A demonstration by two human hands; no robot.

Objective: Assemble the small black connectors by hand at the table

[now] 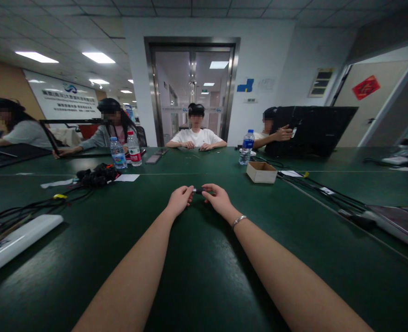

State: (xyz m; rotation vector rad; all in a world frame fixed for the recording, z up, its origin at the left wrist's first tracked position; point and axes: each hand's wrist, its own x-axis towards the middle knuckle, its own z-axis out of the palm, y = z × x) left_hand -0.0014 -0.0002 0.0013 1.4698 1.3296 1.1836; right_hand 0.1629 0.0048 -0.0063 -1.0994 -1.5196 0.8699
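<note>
At the centre of the frame, a small, slim black object with a silvery end (199,191) was held above the dark green tabletop (197,276). The person's left hand (181,200) pinched its silvery end; the right hand (219,198), below a silver metal bracelet (239,222), grasped its black end. Right of centre stood a pale, open-topped rectangular box (262,174), near a clear plastic blue-capped bottle (247,148).

Cannot identify small dark piece (199,191), partly covered by fingers of left hand (179,199) and right hand (219,198). Cannot see all of white casing (27,237), cut by left edge.
</note>
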